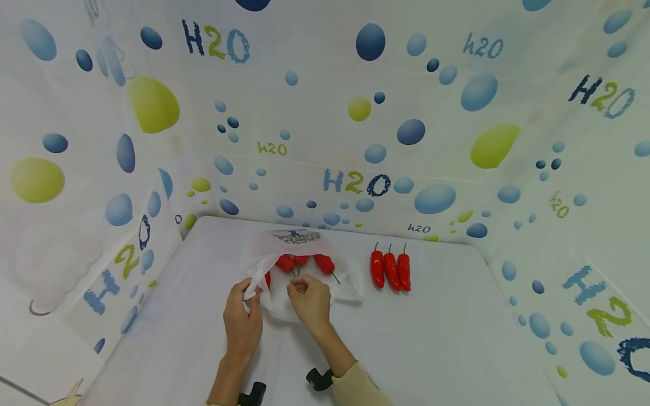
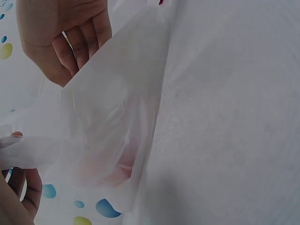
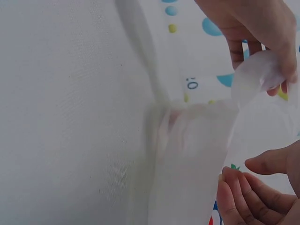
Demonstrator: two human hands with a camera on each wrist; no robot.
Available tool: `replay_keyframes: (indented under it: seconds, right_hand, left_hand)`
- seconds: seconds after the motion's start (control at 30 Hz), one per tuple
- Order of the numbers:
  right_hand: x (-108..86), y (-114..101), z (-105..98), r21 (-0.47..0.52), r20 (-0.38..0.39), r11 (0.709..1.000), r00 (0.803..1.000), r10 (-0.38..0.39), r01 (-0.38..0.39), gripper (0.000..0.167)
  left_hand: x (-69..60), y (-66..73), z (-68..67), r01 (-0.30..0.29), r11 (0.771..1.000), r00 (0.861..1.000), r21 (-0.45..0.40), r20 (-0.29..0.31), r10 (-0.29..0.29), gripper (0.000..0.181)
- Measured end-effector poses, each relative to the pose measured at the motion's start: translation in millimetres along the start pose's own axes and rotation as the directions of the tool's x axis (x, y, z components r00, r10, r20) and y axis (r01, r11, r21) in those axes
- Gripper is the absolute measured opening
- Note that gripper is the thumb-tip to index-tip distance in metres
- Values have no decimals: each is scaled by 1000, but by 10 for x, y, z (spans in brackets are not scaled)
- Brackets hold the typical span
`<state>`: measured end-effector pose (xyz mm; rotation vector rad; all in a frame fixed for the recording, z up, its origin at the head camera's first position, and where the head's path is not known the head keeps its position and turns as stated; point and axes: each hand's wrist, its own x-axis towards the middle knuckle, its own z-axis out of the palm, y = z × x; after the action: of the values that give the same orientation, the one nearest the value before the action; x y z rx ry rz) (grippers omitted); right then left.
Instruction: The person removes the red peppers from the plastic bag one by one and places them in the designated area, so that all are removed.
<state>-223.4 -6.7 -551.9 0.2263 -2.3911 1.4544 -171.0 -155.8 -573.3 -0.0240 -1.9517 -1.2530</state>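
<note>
A white plastic bag with a tree print lies on the table, its mouth facing me. Several red chili peppers show inside, stems pointing outward. My left hand grips the left edge of the bag's mouth; in the right wrist view the left hand holds the bunched plastic. At the opening hovers my right hand, near the pepper stems. The right wrist view shows the right hand with bent fingers, thumb apart and nothing visible between them. Translucent plastic partly covers its fingers in the left wrist view.
Three red chili peppers lie side by side on the white table, right of the bag, stems away from me. A wall covering with bubbles and H2O lettering rises behind and along both sides.
</note>
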Motion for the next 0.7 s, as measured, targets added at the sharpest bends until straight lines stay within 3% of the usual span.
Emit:
replay_keyframes:
  seconds: [0.7]
  right_hand:
    - [0, 31, 306, -4, 54, 997, 995, 82, -81, 3]
  left_hand:
    - [7, 31, 13, -28, 999, 999, 21, -31, 28, 28]
